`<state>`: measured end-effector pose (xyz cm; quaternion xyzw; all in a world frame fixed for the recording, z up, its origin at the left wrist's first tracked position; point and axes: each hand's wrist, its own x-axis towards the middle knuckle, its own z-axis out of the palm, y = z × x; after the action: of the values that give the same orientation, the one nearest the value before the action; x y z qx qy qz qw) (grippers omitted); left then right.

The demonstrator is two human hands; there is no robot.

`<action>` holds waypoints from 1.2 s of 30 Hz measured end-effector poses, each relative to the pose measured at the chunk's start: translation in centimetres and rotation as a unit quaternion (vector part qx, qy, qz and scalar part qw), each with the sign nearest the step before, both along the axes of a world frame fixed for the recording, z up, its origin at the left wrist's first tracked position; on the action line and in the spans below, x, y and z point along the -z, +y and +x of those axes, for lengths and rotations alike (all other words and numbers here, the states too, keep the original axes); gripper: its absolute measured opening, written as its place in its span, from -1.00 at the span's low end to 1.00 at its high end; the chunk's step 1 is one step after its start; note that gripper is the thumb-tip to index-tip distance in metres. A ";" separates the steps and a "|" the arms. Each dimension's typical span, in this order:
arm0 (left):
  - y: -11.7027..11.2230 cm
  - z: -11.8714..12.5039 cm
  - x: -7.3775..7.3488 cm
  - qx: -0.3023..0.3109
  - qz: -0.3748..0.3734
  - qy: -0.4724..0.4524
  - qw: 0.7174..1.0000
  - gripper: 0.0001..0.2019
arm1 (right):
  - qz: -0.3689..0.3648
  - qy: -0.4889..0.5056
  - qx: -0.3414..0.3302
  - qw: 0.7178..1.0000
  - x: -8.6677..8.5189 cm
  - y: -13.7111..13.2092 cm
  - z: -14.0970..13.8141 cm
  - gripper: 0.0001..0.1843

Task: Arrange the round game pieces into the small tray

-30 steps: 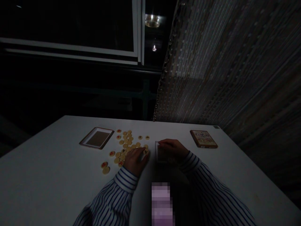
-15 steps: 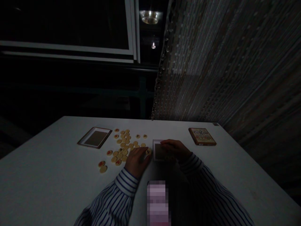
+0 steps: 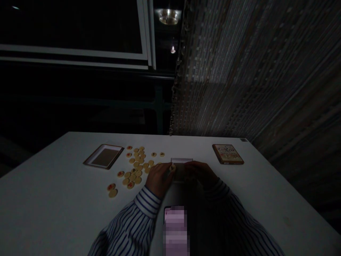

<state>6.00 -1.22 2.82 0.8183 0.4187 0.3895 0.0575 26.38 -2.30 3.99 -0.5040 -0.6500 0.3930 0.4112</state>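
Note:
My left hand pinches a round Chinese chess piece with a dark character, between thumb and fingers. It is over the left side of a shallow box with pale walls. On the box's right side rests my right hand, fingers curled over the wall; shadow hides its thumb. Dark shade covers the near part of the box, so its contents are hard to make out. Left of my left hand, several cream chess pieces lie loosely grouped, some showing red or dark characters, others blank side up.
An open shallow tray stands at the back left of the white table. A printed box lies at the back right. A phone is at the near edge. Behind hangs a bead curtain beside a dark window.
My left hand has moved right with the chess piece, from beside the box to over its left side. My right hand stays at the box's right side. The view has shifted slightly.

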 end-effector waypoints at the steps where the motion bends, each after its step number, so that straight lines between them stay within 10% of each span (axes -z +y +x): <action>1: 0.1 0.1 -0.1 0.002 -0.004 0.000 1.000 -0.74 | 0.000 0.005 0.003 1.000 0.1 0.0 0.0 -0.67; 36: 0.0 1.9 2.8 0.073 -0.070 0.050 0.994 -0.76 | -0.015 -0.084 0.021 0.996 1.0 -0.8 -1.4 -0.71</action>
<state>7.93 -1.23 -0.03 0.8589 0.3868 0.3127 0.1219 25.01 -3.15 3.03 -0.5547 -0.6655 0.3505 0.3558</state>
